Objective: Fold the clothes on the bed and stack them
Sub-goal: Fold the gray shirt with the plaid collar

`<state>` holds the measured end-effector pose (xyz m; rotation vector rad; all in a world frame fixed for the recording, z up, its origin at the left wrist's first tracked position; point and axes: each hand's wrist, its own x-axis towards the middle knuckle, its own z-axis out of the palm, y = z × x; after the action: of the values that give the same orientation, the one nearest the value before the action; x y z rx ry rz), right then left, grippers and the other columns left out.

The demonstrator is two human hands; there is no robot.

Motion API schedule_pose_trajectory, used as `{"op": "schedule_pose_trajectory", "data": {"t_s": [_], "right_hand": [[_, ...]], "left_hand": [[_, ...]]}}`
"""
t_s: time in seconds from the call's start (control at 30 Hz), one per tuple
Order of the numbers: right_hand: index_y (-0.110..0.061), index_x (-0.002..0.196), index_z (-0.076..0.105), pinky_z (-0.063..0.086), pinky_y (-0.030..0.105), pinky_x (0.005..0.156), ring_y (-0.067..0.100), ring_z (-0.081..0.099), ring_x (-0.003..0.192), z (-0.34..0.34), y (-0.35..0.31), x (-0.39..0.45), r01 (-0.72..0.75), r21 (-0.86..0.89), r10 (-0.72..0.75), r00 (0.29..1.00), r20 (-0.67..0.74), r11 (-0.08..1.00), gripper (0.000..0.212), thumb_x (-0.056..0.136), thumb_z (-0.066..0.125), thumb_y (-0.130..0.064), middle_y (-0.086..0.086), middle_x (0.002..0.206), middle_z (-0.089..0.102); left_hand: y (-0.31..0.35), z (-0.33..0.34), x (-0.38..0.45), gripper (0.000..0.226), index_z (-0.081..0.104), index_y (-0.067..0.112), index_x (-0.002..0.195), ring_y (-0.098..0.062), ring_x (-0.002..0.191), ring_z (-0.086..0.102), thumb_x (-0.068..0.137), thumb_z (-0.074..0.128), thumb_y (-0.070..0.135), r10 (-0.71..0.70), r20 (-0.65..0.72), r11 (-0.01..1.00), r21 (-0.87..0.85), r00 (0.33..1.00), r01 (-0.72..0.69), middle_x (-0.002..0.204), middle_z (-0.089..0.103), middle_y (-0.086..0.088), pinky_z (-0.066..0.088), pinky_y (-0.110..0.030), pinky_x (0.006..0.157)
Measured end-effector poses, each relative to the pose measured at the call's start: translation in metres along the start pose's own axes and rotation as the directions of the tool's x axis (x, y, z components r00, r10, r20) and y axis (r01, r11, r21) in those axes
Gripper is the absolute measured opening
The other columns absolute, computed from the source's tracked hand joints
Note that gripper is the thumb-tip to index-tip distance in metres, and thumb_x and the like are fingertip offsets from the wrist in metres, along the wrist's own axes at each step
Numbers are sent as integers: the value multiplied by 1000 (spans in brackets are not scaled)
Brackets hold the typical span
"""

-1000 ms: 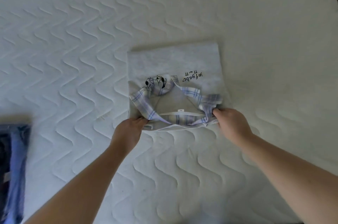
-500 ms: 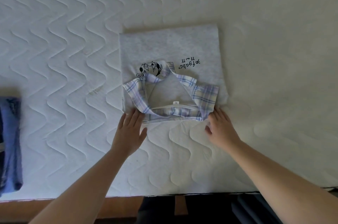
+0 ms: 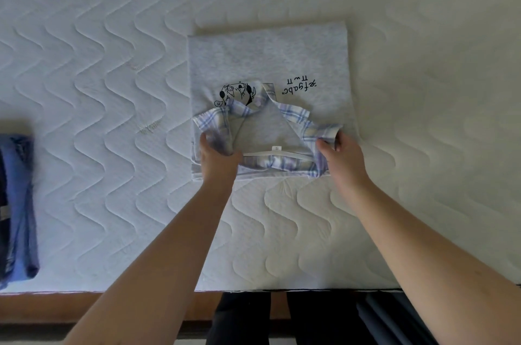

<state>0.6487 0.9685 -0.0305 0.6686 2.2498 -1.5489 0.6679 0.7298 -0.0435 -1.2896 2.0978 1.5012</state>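
Observation:
A folded grey shirt (image 3: 267, 60) with a plaid collar (image 3: 296, 116) and a black cartoon print lies flat on the white quilted mattress (image 3: 98, 62), collar end toward me. My left hand (image 3: 218, 160) grips the left side of the plaid collar, fingers curled into the cloth. My right hand (image 3: 342, 158) pinches the collar's right tip, which is lifted slightly off the shirt.
A folded blue garment (image 3: 18, 203) lies at the mattress's left edge. The bed's near edge and wooden frame (image 3: 56, 305) run along the bottom, with my dark-clad legs (image 3: 245, 316) below.
Half a second ago both hands lay flat and open at the shirt's near edge; now they have moved up onto the collar and taken hold of its two sides.

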Motion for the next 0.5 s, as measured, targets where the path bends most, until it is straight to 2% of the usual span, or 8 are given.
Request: {"op": "schedule_pose_trajectory", "data": {"t_s": [0.07,0.13,0.17,0.27,0.3,0.37,0.43,0.5], "right_hand": [[-11,85,63,38,14,45,5,52,51,5,-4,4,-37,28,35,999,41,999,10,93,58,-10,8,70,58],[3,87,63,39,17,46,17,53,57,7,-7,4,-68,53,62,992,110,996,18,95,55,-12,19,69,58],[4,84,63,40,15,47,16,53,57,7,-7,3,-48,36,42,988,151,998,23,95,55,-15,20,67,59],[-18,83,67,41,11,59,0,51,55,7,-10,3,90,-80,-63,954,293,993,15,94,59,-23,-8,58,59],[-23,93,67,43,15,67,-4,56,66,7,-11,3,136,-133,-81,932,354,982,6,93,61,-24,-17,68,63],[-19,118,61,42,19,81,2,59,95,9,-8,6,236,-252,-118,905,409,938,27,92,65,-25,-16,102,64],[-11,119,62,40,23,78,11,59,99,13,-8,8,318,-372,-150,897,415,872,30,93,64,-26,-6,108,64],[-3,103,66,37,30,70,23,61,90,18,-9,9,365,-433,-187,897,401,824,25,95,61,-25,8,97,69]], "left_hand": [[-1,4,2,87,24,30,151,-25,118,53,79,58,-5,62,31,994,86,998,-64,139,45,-1,52,-30,69],[-1,4,0,88,23,33,151,-25,121,49,77,46,-10,170,57,953,243,984,-179,142,42,-1,49,-31,73],[-2,3,-2,89,22,33,151,-25,123,47,78,44,-12,253,97,908,321,963,-271,144,41,-1,49,-33,79],[-12,-4,-6,83,23,34,151,-25,122,47,83,48,-7,489,303,674,464,818,-575,139,47,0,42,-47,103],[-17,-7,-5,82,22,33,152,-25,121,47,84,50,-3,523,374,591,489,766,-642,137,49,1,38,-47,105],[-24,-13,-2,83,18,30,154,-26,121,48,85,57,5,530,468,505,495,707,-707,136,50,0,35,-44,105],[-28,-16,3,90,15,28,155,-26,122,49,83,67,16,511,494,532,460,703,-710,135,52,-2,36,-44,104],[-23,-16,8,96,18,26,154,-24,123,49,79,77,32,463,461,627,433,757,-647,133,56,-4,36,-46,105]]}}
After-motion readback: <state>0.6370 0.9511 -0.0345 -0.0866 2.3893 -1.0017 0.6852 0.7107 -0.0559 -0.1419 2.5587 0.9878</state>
